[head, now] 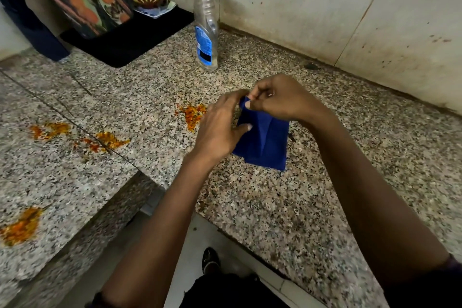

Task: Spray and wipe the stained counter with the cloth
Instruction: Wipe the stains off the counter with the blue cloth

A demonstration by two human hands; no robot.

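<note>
Right hand (277, 97) and left hand (220, 127) both pinch the top of the cloth (265, 142), which hangs to the worktop (275, 207). I'd fold it into a flat pad first. Bottle (205, 30) stands at twelve o'clock, nearest stain (192, 114) at nine

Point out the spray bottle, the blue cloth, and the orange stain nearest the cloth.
spray bottle (205, 32): head view, on the clear body above the blue label.
blue cloth (265, 142): head view, on the hanging middle fold.
orange stain (192, 112): head view, on the middle of the patch left of the hands.
</note>
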